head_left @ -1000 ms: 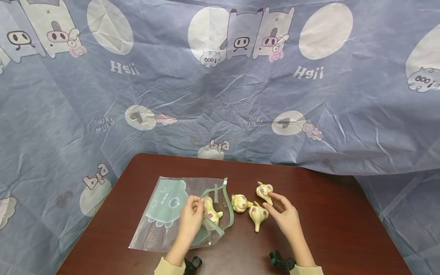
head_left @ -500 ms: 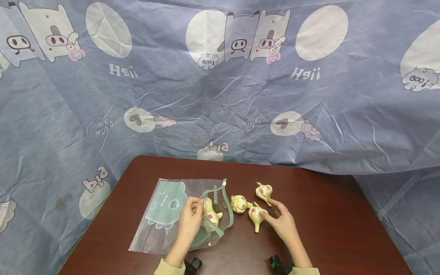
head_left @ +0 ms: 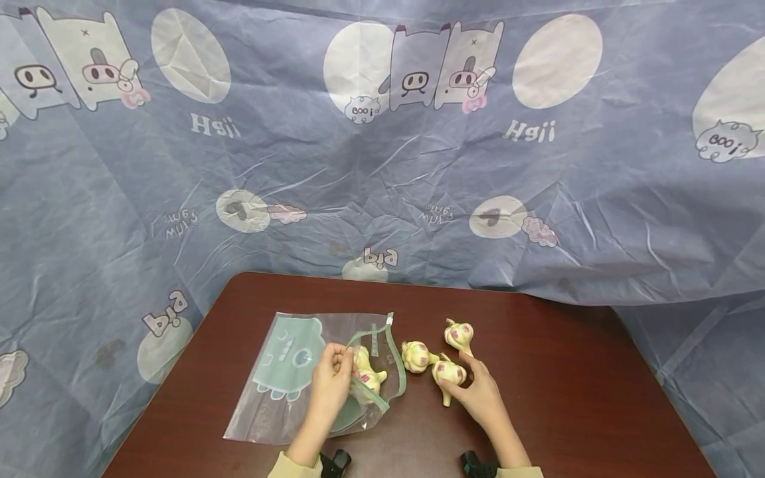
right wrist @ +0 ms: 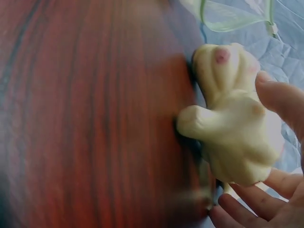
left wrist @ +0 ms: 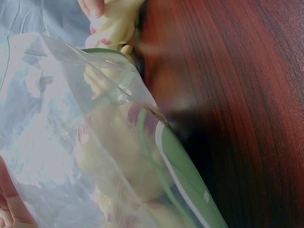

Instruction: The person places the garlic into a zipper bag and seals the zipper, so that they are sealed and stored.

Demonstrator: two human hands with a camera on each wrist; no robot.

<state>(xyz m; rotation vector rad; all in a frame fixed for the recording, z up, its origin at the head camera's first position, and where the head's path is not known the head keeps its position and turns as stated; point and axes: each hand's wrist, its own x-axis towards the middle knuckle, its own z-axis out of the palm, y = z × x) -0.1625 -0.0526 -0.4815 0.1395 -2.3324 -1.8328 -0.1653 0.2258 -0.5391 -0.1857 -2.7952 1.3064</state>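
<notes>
The person's right hand (head_left: 478, 393) is closing its fingers (right wrist: 280, 102) round the nearest garlic bulb (head_left: 449, 374), which is lying on the dark wooden table (head_left: 568, 385) just right of the bag's mouth; the wrist view is showing the bulb (right wrist: 235, 137) cupped between the fingertips, stalk pointing away. The left hand (head_left: 332, 385) is pinching the upper lip of the clear zip bag (head_left: 287, 392) and holding the green-edged opening (head_left: 394, 362) lifted, with garlic already sitting inside (head_left: 367, 375). Two more bulbs are waiting near by, one beside the opening (head_left: 416, 355) and one a little farther back (head_left: 458, 334).

To my eye, doing this well is depending on taking the bulb by its fat body, not the thin stalk, so it is not swinging loose. The left hand should be keeping that lip raised and taut, since the film is looking limp and could be folding over the mouth. Going in stalk-last and low across the table should be avoiding a snag on the zip strip
</notes>
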